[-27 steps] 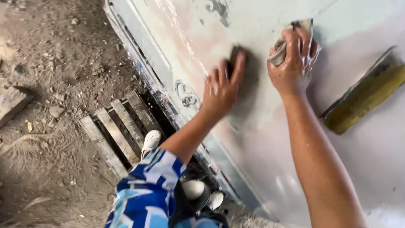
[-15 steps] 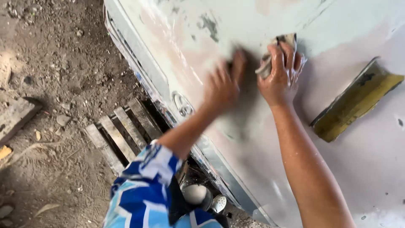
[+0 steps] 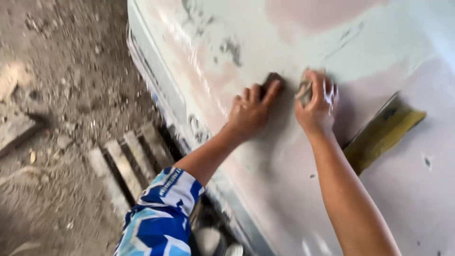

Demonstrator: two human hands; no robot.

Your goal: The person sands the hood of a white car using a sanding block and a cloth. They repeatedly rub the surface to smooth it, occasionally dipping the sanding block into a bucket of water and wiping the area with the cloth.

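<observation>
My left hand [image 3: 250,110] lies flat on a pale car body panel [image 3: 294,42], its fingers over a small dark sanding pad [image 3: 272,78]. My right hand [image 3: 316,105] is just to its right, fingers curled around a folded grey piece of sandpaper [image 3: 304,90] pressed against the same panel. The panel is patchy, with pinkish filler areas and dull grey-green paint. The picture is blurred by motion.
A yellow-green strip [image 3: 385,133] runs diagonally on the panel right of my right hand. Below the panel's edge are a wooden slatted pallet [image 3: 128,161], dirt ground with stones [image 3: 61,95], and a white shoe [image 3: 208,239]. My left sleeve [image 3: 161,213] is blue and white.
Both hands have slid along the panel with their abrasives, and the view has shifted so the panel fills more of the frame. My right hand's fingers have curled further over the sandpaper.
</observation>
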